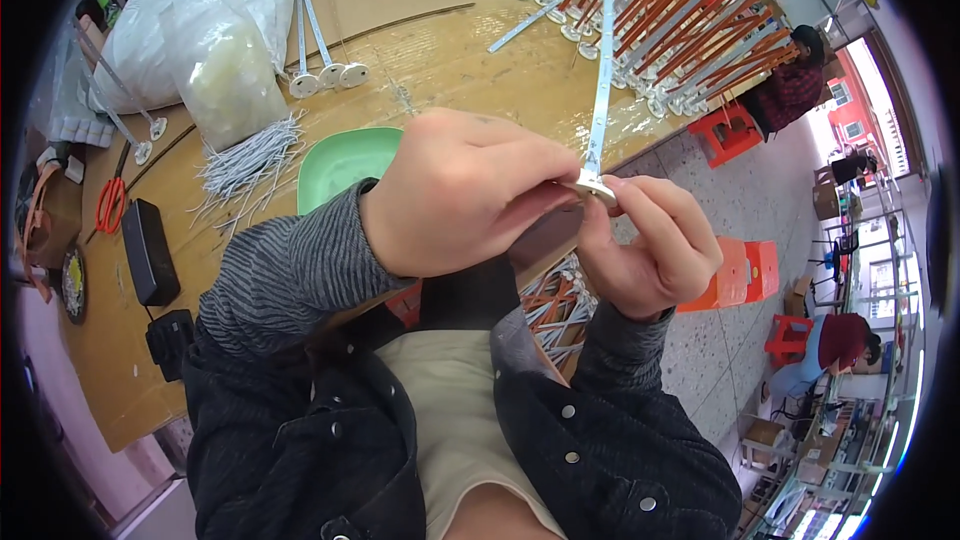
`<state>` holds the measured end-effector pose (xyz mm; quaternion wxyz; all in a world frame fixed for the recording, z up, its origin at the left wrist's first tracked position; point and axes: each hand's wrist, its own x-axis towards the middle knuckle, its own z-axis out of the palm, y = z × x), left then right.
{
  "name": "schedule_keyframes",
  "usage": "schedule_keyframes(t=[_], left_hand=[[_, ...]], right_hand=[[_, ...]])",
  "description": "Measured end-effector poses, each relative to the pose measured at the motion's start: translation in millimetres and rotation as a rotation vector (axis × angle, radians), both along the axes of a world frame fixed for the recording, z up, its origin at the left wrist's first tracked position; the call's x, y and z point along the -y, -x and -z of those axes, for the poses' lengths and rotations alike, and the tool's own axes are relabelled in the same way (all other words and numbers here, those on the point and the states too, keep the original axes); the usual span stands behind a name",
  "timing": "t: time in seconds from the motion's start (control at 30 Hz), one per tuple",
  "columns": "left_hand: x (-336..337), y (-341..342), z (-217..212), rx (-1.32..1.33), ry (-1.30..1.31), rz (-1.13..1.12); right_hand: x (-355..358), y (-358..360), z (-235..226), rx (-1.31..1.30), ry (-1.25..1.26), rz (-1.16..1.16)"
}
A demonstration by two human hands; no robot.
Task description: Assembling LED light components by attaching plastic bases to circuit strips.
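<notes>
Left hand (465,188) knuckles up, right hand (655,252) curled, we pinch one round white disc (598,189) between them, flat pale strip (603,80) beyond.

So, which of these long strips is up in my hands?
The pale strip with its round base between your left hand and right hand; neither touches the other strips.

A workshop for small handwork, by the look of it: many orange and grey strips on round bases (690,25) crowd the far right of the surface (115,370), with a bundle of thin white ties (250,165), orange-handled scissors (110,205) and a bulky white sack (230,0) at left. Across the speckled floor (715,365), people sit on red plastic stools (725,135) near cluttered shelving (870,410).
</notes>
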<state>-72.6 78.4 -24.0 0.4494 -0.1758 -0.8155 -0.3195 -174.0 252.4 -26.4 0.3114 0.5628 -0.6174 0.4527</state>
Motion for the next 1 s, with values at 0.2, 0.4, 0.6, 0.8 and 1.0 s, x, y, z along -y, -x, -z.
schedule_keyframes(t=[0.2,0.4,0.6,0.8,1.0], left_hand=[[-0.7,-0.3,2.4,-0.007,-0.046,-0.014],[2.1,-0.9,0.2,-0.032,0.013,-0.006],[-0.2,-15.3,-12.1,-0.210,0.270,-0.003],[-1.5,-26.8,-25.7,-0.197,0.269,0.027],[-0.5,-28.5,-25.0,-0.195,0.281,-0.014]], right_hand=[[3.4,3.5,-0.9,-0.007,-0.017,-0.019],[1.4,6.3,-6.5,-0.016,-0.061,-0.052],[-3.1,-5.9,-0.2,-0.094,0.048,0.002],[-12.8,-7.3,5.2,0.154,0.356,-0.224],[-7.8,-8.7,-1.2,0.867,0.387,-0.647]])
